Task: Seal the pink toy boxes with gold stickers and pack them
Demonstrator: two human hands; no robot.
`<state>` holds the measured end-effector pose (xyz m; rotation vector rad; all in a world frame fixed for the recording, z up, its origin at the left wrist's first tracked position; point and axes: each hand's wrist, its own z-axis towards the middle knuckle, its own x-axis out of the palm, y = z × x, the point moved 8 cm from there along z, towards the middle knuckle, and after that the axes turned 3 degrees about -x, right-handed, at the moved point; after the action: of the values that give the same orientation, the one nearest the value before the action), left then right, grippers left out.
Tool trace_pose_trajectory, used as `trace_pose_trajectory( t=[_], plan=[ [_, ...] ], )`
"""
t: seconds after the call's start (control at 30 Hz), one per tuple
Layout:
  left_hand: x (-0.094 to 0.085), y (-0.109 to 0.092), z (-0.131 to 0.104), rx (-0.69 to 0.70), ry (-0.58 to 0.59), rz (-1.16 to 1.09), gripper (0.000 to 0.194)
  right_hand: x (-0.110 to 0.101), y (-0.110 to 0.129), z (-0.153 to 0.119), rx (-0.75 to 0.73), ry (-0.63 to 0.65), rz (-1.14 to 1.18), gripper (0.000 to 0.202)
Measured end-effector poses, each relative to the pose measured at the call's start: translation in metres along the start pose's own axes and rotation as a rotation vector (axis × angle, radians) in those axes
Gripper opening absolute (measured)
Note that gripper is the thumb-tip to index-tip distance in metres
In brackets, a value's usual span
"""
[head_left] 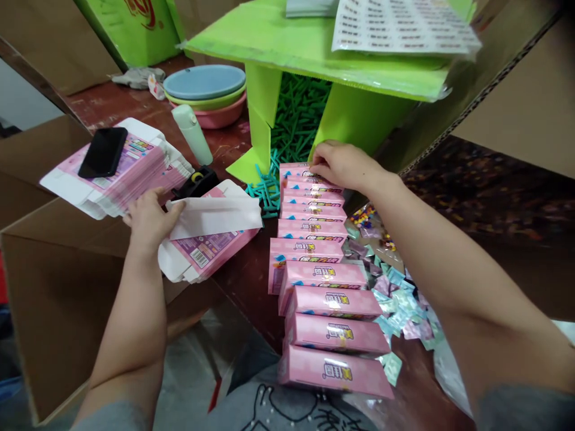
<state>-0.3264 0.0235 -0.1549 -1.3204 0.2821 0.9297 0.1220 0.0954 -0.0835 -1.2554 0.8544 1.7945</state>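
Note:
My left hand (150, 216) is between two stacks of flattened pink cartons, thumb apart from the fingers. The thumb touches the edge of a white carton flap (215, 216) on the nearer stack (213, 251); the fingers are beside the farther stack (139, 170). My right hand (339, 164) reaches to the far end of a row of pink boxes (326, 275), its fingers bent over the farthest box (294, 170). The fingertips are partly hidden there. The boxes stand side by side in a line running towards me.
A black phone (103, 152) lies on the farther stack. Behind are a tape dispenser (197, 181), a pale green bottle (192, 134) and stacked basins (204, 84). Green sticks (299, 114) fill a green box under a sticker sheet (404, 27). Small packets (399, 299) lie right of the row.

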Motion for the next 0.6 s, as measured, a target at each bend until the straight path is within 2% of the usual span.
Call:
trace_pose_trajectory(
  t=[0.07, 0.13, 0.2, 0.23, 0.27, 0.3, 0.37, 0.4, 0.43, 0.47, 0.5, 0.6],
  plan=[
    [-0.016, -0.022, -0.027, 0.051, -0.212, 0.194, 0.066, -0.005, -0.002, -0.005, 0.07, -0.076, 0.011, 0.03],
    [-0.024, -0.054, -0.068, 0.22, -0.291, 0.155, 0.06, -0.01, -0.001, -0.013, 0.119, -0.137, -0.005, 0.046],
    [-0.034, -0.075, -0.12, 0.339, -0.345, 0.025, 0.041, -0.009, 0.007, -0.019, 0.081, -0.133, -0.068, 0.037],
    [-0.035, -0.078, -0.147, 0.353, -0.305, -0.06, 0.032, -0.007, 0.012, -0.021, 0.036, -0.11, -0.104, 0.029],
    [-0.026, -0.076, -0.171, 0.325, -0.142, -0.164, 0.023, -0.004, 0.016, -0.022, -0.007, -0.088, -0.133, 0.025],
    [-0.006, -0.071, -0.196, 0.26, 0.14, -0.278, 0.018, -0.003, 0.019, -0.023, -0.042, -0.072, -0.148, 0.024],
    [0.042, -0.048, -0.263, -0.005, 0.779, -0.419, 0.042, -0.001, 0.021, -0.021, -0.07, -0.057, -0.135, 0.019],
    [0.059, -0.033, -0.3, -0.176, 1.038, -0.445, 0.054, -0.001, 0.021, -0.018, -0.06, -0.044, -0.108, 0.016],
    [0.069, -0.02, -0.33, -0.325, 1.213, -0.457, 0.064, -0.001, 0.02, -0.015, -0.038, -0.022, -0.074, 0.013],
    [0.076, -0.007, -0.354, -0.451, 1.313, -0.468, 0.071, -0.001, 0.02, -0.011, -0.011, 0.006, -0.034, 0.014],
    [0.082, 0.002, -0.371, -0.549, 1.364, -0.482, 0.075, -0.001, 0.021, -0.008, 0.023, 0.038, 0.01, 0.022],
    [0.103, 0.013, -0.409, -0.756, 1.463, -0.541, 0.072, -0.007, 0.027, -0.003, 0.144, 0.076, 0.125, 0.054]
  ],
)
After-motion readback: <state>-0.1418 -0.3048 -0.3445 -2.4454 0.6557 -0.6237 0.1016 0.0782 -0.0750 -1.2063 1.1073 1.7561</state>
